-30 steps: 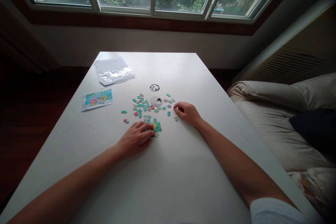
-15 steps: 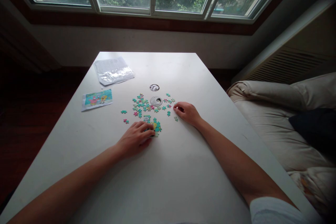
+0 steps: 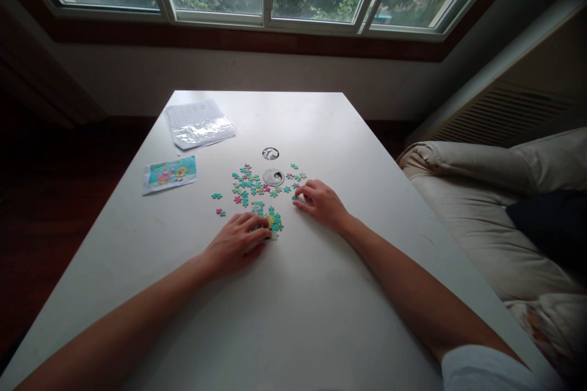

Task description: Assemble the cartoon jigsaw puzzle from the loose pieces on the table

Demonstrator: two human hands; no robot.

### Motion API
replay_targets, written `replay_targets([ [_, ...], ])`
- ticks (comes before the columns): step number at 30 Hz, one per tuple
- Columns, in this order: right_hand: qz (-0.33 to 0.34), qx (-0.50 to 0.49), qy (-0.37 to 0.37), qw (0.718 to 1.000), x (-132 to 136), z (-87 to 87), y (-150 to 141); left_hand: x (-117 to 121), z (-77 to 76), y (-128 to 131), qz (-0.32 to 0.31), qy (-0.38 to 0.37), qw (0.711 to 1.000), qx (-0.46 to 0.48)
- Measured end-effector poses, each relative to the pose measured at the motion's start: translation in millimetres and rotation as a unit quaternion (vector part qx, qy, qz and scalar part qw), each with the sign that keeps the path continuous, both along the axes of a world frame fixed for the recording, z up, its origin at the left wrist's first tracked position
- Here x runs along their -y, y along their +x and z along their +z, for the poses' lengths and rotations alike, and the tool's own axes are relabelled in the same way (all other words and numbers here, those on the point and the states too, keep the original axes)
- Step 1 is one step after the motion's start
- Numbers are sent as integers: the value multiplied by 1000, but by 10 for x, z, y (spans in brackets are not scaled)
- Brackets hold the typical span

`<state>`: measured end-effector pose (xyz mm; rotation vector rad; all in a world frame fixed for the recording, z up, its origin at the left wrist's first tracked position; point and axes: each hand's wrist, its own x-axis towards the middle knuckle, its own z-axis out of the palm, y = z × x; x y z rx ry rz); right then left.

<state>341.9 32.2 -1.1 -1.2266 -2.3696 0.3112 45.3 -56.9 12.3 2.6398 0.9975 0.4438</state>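
Observation:
Fingers spread, my left hand (image 3: 238, 233) lies over the left part of a partly joined jigsaw puzzle (image 3: 274, 220), which shows teal and yellow patches. The hand hides the rest of that section. To its right, my right hand (image 3: 320, 203) rests low on the table with thumb and index finger apart, the fingertips at a single teal puzzle piece (image 3: 295, 197). Whether they touch it I cannot tell. Loose puzzle pieces (image 3: 250, 182), mostly teal with some pink, are scattered beyond both hands.
On the white table (image 3: 293, 317), a round metal grommet (image 3: 274, 177) sits among the pieces, with a round hole (image 3: 270, 153) behind it. A printed cartoon packet (image 3: 169, 175) and a clear plastic bag with paper (image 3: 199, 124) lie left. A sofa (image 3: 463, 195) stands right.
My right hand has moved a little left and toward me, reaching the teal piece and covering the spot where a pale green piece showed. My left hand has stayed in place.

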Motion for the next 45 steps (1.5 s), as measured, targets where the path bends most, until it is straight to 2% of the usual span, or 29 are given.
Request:
replay_targets([
  [6,-15,11,-4,1000,73,25,-99,-1,11,3,-1,7,1000,5],
  [10,3,6,-8,1000,92,31,-128,10,10,2,-4,18,1000,-3],
  [16,17,-10,-16,1000,102,13,-157,74,24,45,-46,46,997,-28],
  [26,19,-9,-56,998,100,18,-188,66,14,49,-49,46,997,-35],
  [32,18,-19,-72,997,97,52,-134,64,10,50,-51,49,997,-31],
  [38,53,-4,-93,994,74,148,-48,62,15,43,-51,49,997,-30],
  [45,48,-4,-83,995,92,118,-95,63,-3,45,-51,51,997,-34],
])
